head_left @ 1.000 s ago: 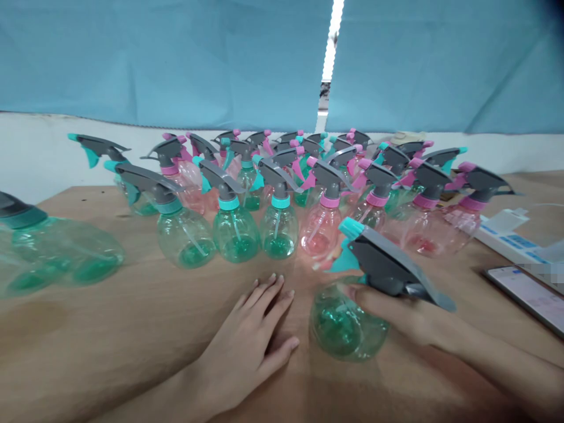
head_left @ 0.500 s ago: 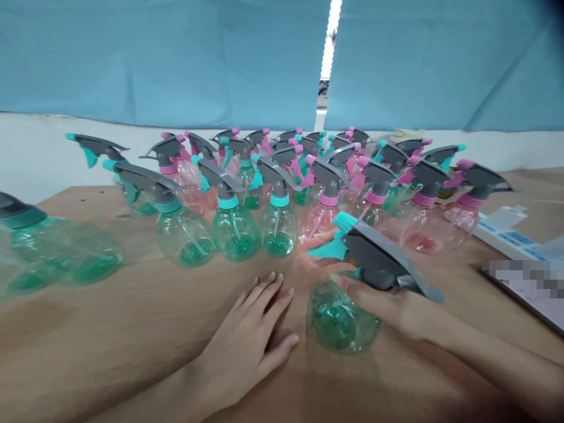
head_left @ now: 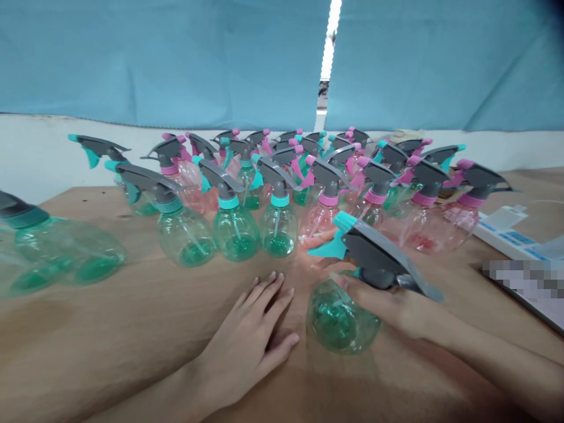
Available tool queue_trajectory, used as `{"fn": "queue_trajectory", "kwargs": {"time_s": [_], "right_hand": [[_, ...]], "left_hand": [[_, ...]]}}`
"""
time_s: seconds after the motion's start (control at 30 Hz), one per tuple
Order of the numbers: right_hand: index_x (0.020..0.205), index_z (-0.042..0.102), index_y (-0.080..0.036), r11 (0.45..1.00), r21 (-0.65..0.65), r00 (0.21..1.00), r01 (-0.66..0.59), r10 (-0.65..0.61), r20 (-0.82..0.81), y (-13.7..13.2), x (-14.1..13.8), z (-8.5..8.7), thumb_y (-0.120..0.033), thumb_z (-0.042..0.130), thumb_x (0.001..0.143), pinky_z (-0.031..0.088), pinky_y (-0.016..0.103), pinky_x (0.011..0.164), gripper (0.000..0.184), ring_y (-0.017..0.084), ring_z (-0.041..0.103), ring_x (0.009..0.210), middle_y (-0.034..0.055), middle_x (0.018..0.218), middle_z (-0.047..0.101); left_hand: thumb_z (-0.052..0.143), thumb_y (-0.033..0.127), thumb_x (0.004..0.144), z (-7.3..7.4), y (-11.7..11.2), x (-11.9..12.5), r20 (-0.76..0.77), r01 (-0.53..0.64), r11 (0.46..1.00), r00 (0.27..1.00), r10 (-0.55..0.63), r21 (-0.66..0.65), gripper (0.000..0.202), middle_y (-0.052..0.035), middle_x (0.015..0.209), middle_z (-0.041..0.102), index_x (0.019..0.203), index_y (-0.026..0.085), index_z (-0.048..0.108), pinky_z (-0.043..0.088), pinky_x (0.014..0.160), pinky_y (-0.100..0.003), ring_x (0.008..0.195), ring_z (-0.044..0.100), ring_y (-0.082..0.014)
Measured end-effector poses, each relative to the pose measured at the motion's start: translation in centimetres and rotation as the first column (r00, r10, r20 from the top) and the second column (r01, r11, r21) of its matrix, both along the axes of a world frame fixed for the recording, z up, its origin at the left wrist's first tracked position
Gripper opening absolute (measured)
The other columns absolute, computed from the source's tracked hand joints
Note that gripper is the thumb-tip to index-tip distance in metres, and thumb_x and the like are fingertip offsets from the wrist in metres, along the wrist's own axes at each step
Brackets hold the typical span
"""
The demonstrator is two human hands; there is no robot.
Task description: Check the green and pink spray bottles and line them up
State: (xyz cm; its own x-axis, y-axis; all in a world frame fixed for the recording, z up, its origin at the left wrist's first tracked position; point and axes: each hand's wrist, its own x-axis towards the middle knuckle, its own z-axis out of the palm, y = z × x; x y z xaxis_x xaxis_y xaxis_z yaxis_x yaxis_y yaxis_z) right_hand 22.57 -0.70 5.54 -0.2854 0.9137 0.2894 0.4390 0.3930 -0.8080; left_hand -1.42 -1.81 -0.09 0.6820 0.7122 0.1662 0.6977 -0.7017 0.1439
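My left hand (head_left: pixel 251 335) lies palm down on the wooden table (head_left: pixel 132 346), its fingers stretched out and holding nothing. To its right, my right hand (head_left: pixel 388 305) grips a clear green spray bottle (head_left: pixel 348 323) around the neck, just under its grey head with turquoise nozzle and trigger. The thumb is on the near side; the other fingers reach behind the bottle and show partly beyond the trigger. That bottle leans slightly, its base low near the tabletop; whether it touches, I cannot tell. Closest ahead of my left hand stands another green spray bottle (head_left: pixel 278 232).
Several green and pink spray bottles stand in crowded rows across the back, among them a pink one (head_left: pixel 328 214). At the left edge is another green bottle (head_left: pixel 66 247). A white-and-blue item (head_left: pixel 515 235) and a dark-edged flat object (head_left: pixel 524 294) lie right. Behind hangs blue cloth (head_left: pixel 176 64).
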Motion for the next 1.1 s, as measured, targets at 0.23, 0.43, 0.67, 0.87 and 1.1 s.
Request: {"fn": "queue_trajectory", "kwargs": {"time_s": [0.23,0.43,0.67,0.87,1.1], "right_hand": [[0.136,0.044,-0.038,0.998,-0.043,0.999,-0.035,0.035,-0.005,-0.1,0.2,-0.1,-0.034,0.053,0.089,0.059,0.033,0.078,0.048,0.017,0.071,0.075,-0.0021,0.097,0.074],[0.13,0.053,-0.034,0.998,-0.055,0.999,-0.04,0.04,0.002,-0.1,0.6,-0.6,-0.036,0.053,0.09,0.056,0.033,0.085,0.04,0.019,0.07,0.09,0.0011,0.098,0.073],[0.121,0.059,-0.033,0.996,-0.048,0.997,-0.074,0.075,0.022,0.1,0.1,0.0,-0.029,0.051,0.089,0.056,0.03,0.082,0.033,0.016,0.069,0.085,-0.0001,0.106,0.071],[0.127,0.054,-0.032,0.997,-0.026,0.996,-0.069,0.07,0.048,0.1,-0.1,0.7,-0.019,0.049,0.084,0.058,0.034,0.072,0.045,0.015,0.065,0.061,0.0004,0.095,0.072],[0.093,0.065,-0.028,0.991,-0.057,0.993,-0.119,0.117,-0.033,0.2,-0.2,1.1,-0.018,0.051,0.076,0.058,0.033,0.07,0.025,0.015,0.061,0.061,-0.0015,0.083,0.069]], "left_hand": [[0.05,0.043,0.094,0.0,-0.1,0.0,0.0,-0.01,1.0,1.0,0.01,-0.008,0.053,-0.0118,0.148,0.038,0.139,0.016,0.043,0.034,0.106,-0.047,0.135,0.034,-0.0281],[0.05,0.042,0.094,0.1,0.0,0.0,0.004,-0.006,1.0,1.0,0.006,-0.009,0.053,-0.012,0.147,0.04,0.139,0.015,0.042,0.034,0.106,-0.047,0.134,0.035,-0.0278],[0.05,0.043,0.095,-0.1,0.1,-0.1,-0.001,-0.01,1.0,1.0,0.01,-0.011,0.053,-0.0122,0.148,0.038,0.14,0.016,0.042,0.034,0.106,-0.047,0.135,0.034,-0.0282],[0.051,0.042,0.094,0.2,-0.1,0.0,0.012,-0.024,0.999,1.0,0.024,-0.035,0.052,-0.0126,0.148,0.038,0.139,0.016,0.043,0.035,0.106,-0.047,0.134,0.035,-0.0292],[0.052,0.042,0.094,0.2,0.0,0.1,-0.012,-0.023,0.999,1.0,0.022,-0.035,0.053,-0.0132,0.147,0.039,0.139,0.015,0.043,0.036,0.105,-0.048,0.134,0.036,-0.0292]]}}
